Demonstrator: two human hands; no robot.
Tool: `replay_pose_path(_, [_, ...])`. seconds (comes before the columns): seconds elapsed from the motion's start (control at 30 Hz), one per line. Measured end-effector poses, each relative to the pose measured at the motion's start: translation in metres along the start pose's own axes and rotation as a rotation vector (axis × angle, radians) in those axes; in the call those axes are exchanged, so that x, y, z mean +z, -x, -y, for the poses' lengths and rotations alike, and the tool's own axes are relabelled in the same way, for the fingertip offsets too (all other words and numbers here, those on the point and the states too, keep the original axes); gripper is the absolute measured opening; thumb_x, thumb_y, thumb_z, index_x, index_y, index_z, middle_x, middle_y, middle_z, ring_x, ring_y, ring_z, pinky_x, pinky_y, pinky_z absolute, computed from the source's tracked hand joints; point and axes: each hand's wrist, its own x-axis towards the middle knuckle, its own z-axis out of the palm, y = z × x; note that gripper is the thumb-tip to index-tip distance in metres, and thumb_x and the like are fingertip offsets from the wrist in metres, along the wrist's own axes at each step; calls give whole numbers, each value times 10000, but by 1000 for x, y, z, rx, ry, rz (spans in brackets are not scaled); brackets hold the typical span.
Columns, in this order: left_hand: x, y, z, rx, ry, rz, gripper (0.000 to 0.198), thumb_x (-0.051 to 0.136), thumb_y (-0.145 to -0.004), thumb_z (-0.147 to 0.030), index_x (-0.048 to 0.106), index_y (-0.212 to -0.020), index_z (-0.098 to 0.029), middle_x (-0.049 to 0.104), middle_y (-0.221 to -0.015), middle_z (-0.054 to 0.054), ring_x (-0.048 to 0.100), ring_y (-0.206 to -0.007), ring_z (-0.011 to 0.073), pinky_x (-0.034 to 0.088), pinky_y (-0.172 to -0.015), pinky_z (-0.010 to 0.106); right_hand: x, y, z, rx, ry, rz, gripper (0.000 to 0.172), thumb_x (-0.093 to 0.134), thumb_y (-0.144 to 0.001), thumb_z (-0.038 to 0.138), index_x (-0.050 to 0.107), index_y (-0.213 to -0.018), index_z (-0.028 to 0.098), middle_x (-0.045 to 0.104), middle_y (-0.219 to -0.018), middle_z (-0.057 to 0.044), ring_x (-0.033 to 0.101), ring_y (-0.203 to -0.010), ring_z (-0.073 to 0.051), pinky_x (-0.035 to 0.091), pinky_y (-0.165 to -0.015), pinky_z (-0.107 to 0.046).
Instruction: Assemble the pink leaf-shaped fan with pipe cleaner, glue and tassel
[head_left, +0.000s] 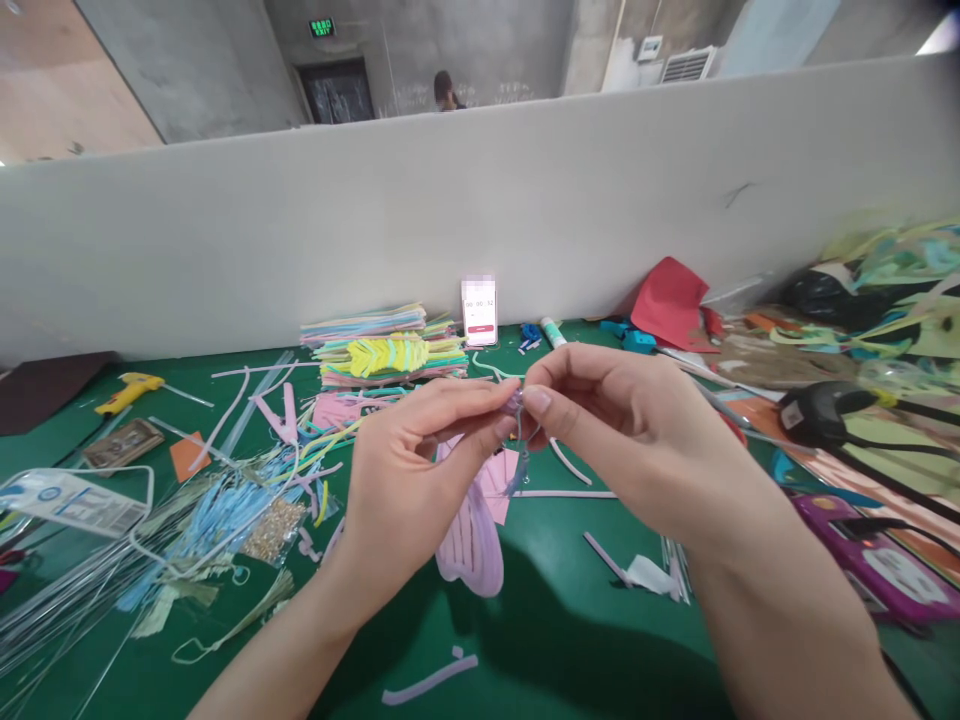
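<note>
Both my hands meet in mid-air over the green table. My left hand (pixel 420 460) pinches the top of a lilac pipe-cleaner piece (pixel 471 550), whose rounded, ribbed lobes hang below the fingers. Close against it, my right hand (pixel 600 420) has thumb and forefinger pinched at the same top end. From between the fingertips dangles a thin blue-grey tasselled cord (pixel 520 455). My fingers hide where cord and lilac piece meet. Pink paper squares (pixel 499 470) lie on the table behind the hands.
Pipe-cleaner bundles (pixel 382 355) lie by the white partition (pixel 375 220), near an upright phone (pixel 479 312). On the left are a yellow glue gun (pixel 129 392), blue tassels (pixel 232 510) and bagged gold beads (pixel 274 532). A purple device (pixel 877 560) with cables sits right.
</note>
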Motion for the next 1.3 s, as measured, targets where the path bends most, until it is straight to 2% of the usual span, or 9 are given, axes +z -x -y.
replay_pose_path(0.13, [0, 1, 0, 18, 14, -9, 176, 739, -760, -147, 770, -892, -260, 759, -914, -27, 695, -869, 148, 600, -785, 257, 5, 0, 0, -35, 10, -43, 149, 572, -861, 249, 563, -728, 182, 581, -668, -14, 564, -614, -123, 472, -521, -232])
replay_pose_path(0.3, [-3, 2, -2, 49, 22, 26, 195, 701, -791, -121, 757, -928, -249, 748, -937, -20, 689, -878, 146, 597, -803, 261, 2, -3, -3, -19, -130, 80, 168, 547, -887, 260, 561, -735, 189, 572, -661, -5, 573, -605, -115, 492, -542, -229])
replay_pose_path(0.37, [-4, 3, -3, 72, -7, 31, 195, 692, -797, -115, 753, -931, -242, 746, -939, -14, 689, -874, 151, 596, -800, 271, 3, -2, -3, -30, -128, 80, 166, 544, -890, 260, 557, -741, 190, 571, -670, -7, 574, -614, -118, 493, -546, -235])
replay_pose_path(0.5, [-5, 4, -4, 99, -92, 15, 176, 676, -815, -127, 741, -939, -233, 742, -952, -3, 686, -891, 158, 589, -806, 272, 8, 0, -2, -98, -14, -16, 141, 538, -892, 259, 535, -765, 198, 573, -708, -17, 573, -642, -137, 487, -548, -258])
replay_pose_path(0.7, [-7, 3, -8, 118, -146, 36, 138, 658, -836, -146, 724, -935, -217, 736, -952, 8, 682, -896, 155, 577, -810, 253, 7, 3, -3, -224, 214, -48, 102, 524, -892, 213, 505, -791, 207, 581, -715, -16, 567, -620, -133, 451, -527, -258])
replay_pose_path(0.87, [-8, 3, -7, 118, -150, 70, 144, 646, -846, -145, 709, -959, -209, 729, -966, 14, 675, -906, 157, 575, -834, 270, 2, 1, -5, -395, 455, -74, 93, 516, -879, 153, 482, -807, 201, 553, -712, -1, 496, -571, -105, 389, -511, -245])
replay_pose_path(1.0, [-8, 1, -6, 83, -125, 71, 135, 665, -832, -151, 708, -945, -210, 727, -938, 8, 675, -862, 142, 579, -816, 251, 0, -2, -7, -550, 540, -80, 108, 481, -881, 120, 462, -815, 204, 525, -700, 2, 466, -564, -105, 364, -503, -239])
replay_pose_path(1.1, [-8, 1, -8, 19, -43, 54, 112, 690, -813, -166, 718, -912, -211, 726, -909, 10, 679, -826, 136, 591, -750, 219, 4, -4, -9, -570, 545, -86, 103, 468, -892, 141, 445, -823, 215, 534, -717, -6, 470, -568, -113, 371, -508, -249])
replay_pose_path(1.3, [-4, 6, -11, -145, 126, 33, 133, 766, -732, -178, 741, -856, -219, 745, -843, 7, 707, -760, 157, 613, -686, 235, 9, -4, -14, -646, 576, -249, 106, 470, -891, 153, 450, -831, 238, 554, -775, -45, 524, -687, -175, 433, -618, -312])
